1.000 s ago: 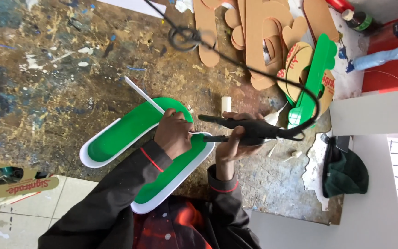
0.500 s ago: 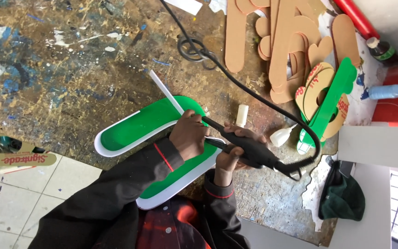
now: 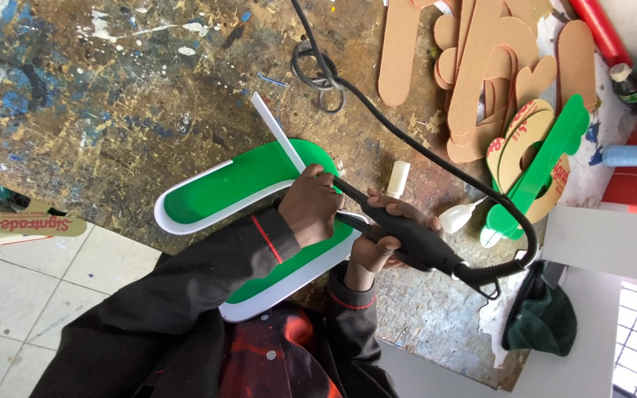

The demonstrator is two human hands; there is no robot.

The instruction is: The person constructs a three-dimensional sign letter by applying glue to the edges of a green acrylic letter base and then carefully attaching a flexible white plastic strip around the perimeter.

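Since half a second ago the green shape and both hands have drifted rightward and a little lower in the view, and the hands have closed up nearer each other; otherwise the grip looks much the same. At far left a flat tan package juts past the bench edge over the tiled floor; the bench top is blotched with old paint. Next comes the green shape with a white rim, a V-like letter form lying flat at the near edge of the bench, one limb reaching left, the other running down toward the person's dark sleeve; a thin white strip slants up from it. One hand is clenched down on the middle of the shape, pressing it; which hand it is I cannot tell for sure, it seems the left. Just beside it the other hand is wrapped around a black corded tool, its tip touching the shape; the cable loops away across the bench. Further right lie a small white tube, brown cut-out shapes, and a green cut-out; a dark green cap sits at the far right.
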